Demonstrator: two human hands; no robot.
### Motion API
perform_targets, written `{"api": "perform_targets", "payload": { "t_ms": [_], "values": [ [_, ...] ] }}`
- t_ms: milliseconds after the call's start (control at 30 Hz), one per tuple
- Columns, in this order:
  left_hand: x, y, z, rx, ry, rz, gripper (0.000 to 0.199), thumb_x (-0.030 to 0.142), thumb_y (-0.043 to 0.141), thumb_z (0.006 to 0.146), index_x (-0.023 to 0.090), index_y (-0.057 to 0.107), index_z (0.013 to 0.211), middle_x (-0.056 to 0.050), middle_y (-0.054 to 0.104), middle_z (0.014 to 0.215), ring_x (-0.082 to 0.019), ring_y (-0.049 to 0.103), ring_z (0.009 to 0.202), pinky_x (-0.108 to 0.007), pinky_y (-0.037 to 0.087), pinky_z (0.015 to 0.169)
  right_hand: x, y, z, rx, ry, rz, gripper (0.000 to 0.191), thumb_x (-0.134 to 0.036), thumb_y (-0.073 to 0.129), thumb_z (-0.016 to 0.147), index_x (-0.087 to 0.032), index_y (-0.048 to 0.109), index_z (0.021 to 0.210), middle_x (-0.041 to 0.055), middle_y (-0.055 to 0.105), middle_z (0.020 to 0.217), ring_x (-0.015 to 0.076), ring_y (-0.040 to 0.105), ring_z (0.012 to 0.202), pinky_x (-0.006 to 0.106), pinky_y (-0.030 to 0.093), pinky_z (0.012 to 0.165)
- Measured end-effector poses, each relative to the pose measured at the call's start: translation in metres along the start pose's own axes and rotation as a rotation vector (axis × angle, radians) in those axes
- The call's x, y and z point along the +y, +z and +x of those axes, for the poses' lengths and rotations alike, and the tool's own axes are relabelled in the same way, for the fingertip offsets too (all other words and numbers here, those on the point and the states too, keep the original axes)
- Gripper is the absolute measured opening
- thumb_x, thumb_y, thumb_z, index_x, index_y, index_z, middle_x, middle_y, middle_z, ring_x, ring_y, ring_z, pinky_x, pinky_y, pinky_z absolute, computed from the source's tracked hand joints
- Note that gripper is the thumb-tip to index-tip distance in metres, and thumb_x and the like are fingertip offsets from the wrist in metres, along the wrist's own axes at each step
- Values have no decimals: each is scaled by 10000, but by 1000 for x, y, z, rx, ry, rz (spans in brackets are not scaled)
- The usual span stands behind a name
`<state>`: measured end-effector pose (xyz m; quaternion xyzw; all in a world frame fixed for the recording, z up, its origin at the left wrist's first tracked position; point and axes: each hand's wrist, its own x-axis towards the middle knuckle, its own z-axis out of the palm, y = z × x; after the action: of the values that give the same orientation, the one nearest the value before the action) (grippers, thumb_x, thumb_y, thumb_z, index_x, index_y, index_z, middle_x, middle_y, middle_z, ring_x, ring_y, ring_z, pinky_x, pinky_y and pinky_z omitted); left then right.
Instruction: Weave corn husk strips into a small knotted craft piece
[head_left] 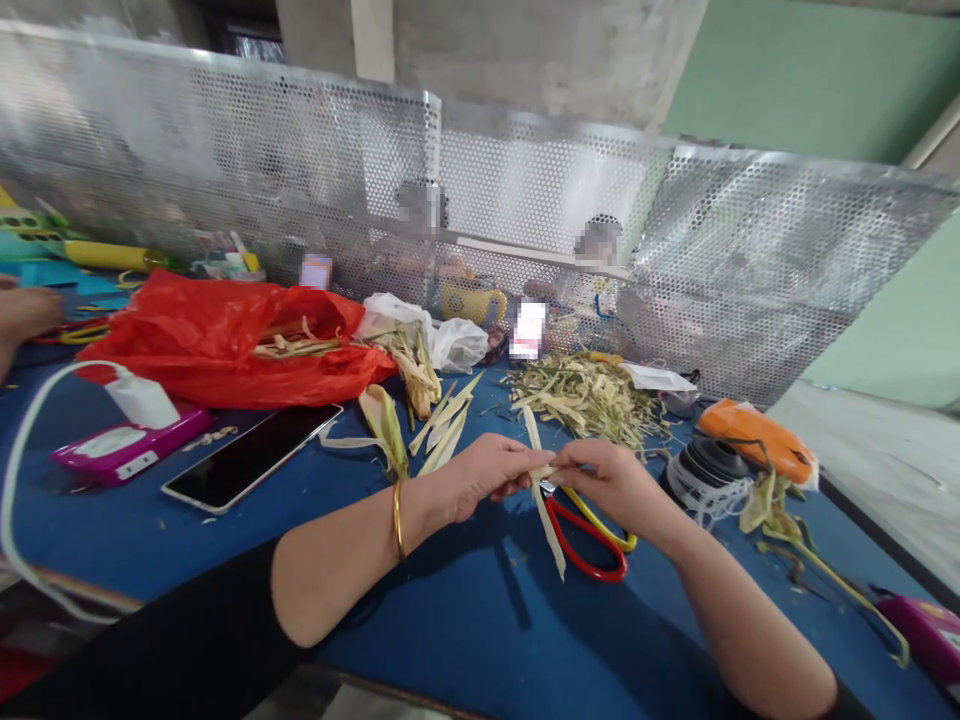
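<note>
Pinched between the fingers of my left hand (487, 470) and my right hand (604, 480) is a pale strip of corn husk (551, 535), its ends sticking out above and below. The fingertips of both hands meet at its middle. Under my right hand lies a pair of scissors (592, 565) with one red and one yellow handle; the blades are mostly hidden. Loose husk strips (450, 430) and a folded husk (386, 425) rest on the blue table (450, 620) beyond my left wrist.
A heap of husk shreds (592, 395) lies beyond my hands. To the left are a phone (255, 455), a purple power strip (131, 445) and a red plastic bag (225, 330). A black spool (701, 475) stands right. A perforated metal screen (525, 180) closes the back; another person's hand (30, 315) shows far left.
</note>
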<state>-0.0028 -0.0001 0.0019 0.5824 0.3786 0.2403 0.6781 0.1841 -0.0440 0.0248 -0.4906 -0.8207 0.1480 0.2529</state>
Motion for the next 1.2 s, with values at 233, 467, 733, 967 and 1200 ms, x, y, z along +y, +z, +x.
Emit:
{"api": "perform_targets", "payload": {
  "t_ms": [233,467,733,967,1200],
  "values": [
    [0,1,0,-31,10,34,384,514,745,619,143,663,677,56,457,472,-56,334,417,-227,187,424,1,-2,1,21,-86,-99,205,-157,534,903,-190,675,758,-6,671,692,130,587,671,249,405,667],
    [-3,2,1,-16,-19,-37,274,396,751,654,141,652,637,36,504,477,-66,400,415,-219,285,424,6,-1,-1,130,-118,-308,206,-183,528,928,-196,677,786,15,680,748,160,591,730,308,398,756],
    [3,-3,3,48,-100,-401,301,396,742,683,109,654,708,-23,636,642,-118,575,593,-260,474,639,-30,6,-7,236,-437,-666,221,-143,472,931,-173,652,1055,38,625,770,174,528,710,352,350,758],
    [0,-5,6,29,-48,-387,241,215,845,517,109,677,655,5,614,638,-74,530,606,-202,392,594,-27,39,-6,130,-473,-834,170,-94,442,932,-125,609,927,62,615,803,190,525,729,348,322,713],
    [-1,1,4,49,-3,-457,369,289,908,426,85,706,658,-43,669,678,-112,584,636,-229,446,630,-25,41,-8,294,-510,-642,301,-82,340,962,-160,552,764,39,583,686,163,491,644,322,331,704]
  ]
}}
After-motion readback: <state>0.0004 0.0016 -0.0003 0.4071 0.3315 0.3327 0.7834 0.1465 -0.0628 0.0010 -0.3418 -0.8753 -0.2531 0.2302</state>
